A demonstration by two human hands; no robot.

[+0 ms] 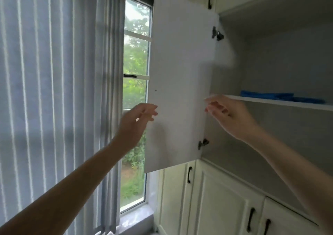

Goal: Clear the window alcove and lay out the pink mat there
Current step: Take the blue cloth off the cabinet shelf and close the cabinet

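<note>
Reaching up with both arms toward open white cabinet door (180,83), swung out leftward across window (137,58). Left hand (138,119) at door's free edge, fingers loosely curled, tips just beside or touching edge; cannot tell whether gripping. Right hand (225,113) near hinge side, fingers relaxed and spread, holding nothing, just below front lip of shelf (270,102). Blue folded item (281,97) lying on that shelf inside cabinet. Striped grey curtain (54,90) covering left of window. Closed cream lower doors (216,202) with dark handles beneath. Pink mat nowhere in view.
</note>
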